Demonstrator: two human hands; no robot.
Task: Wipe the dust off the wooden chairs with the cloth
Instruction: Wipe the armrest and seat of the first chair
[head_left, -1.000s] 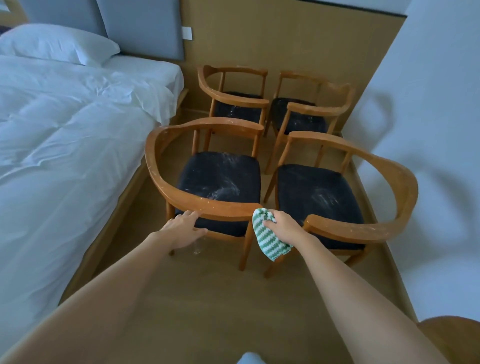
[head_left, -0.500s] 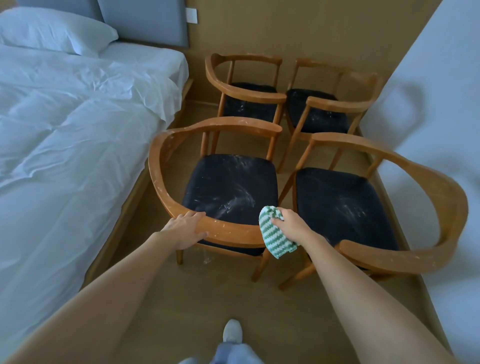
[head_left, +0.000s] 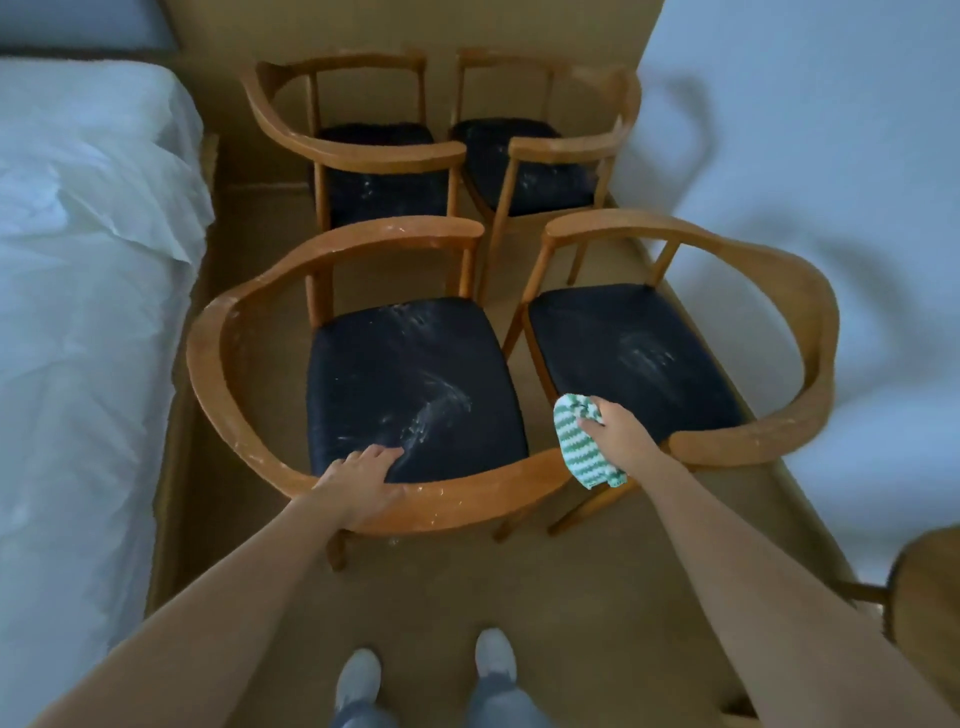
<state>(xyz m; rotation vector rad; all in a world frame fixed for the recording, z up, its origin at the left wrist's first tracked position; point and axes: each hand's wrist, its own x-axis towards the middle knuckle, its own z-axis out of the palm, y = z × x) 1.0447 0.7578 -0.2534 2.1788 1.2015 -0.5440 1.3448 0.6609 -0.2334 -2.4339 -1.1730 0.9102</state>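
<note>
Several wooden armchairs with dusty black seats stand in two rows. My left hand (head_left: 363, 480) rests on the curved back rail of the near left chair (head_left: 244, 415), fingers reaching over toward the seat. My right hand (head_left: 615, 428) grips a green and white striped cloth (head_left: 579, 441), bunched, held in the gap between the near left chair and the near right chair (head_left: 810, 322), just past the end of the left chair's rail. White dust streaks show on both near seats and on the rails.
A bed with white sheets (head_left: 78, 312) runs along the left. A white wall (head_left: 831, 156) closes the right side. Two more chairs (head_left: 363, 150) stand behind, against the wood-panelled wall. Another wooden piece (head_left: 924, 587) is at the lower right. My feet (head_left: 426, 675) are on the floor.
I have stepped closer and the view tilted down, so the near chairs lie under my arms. The cloth hand has moved forward, past the rail end. The left hand stays on the rail.
</note>
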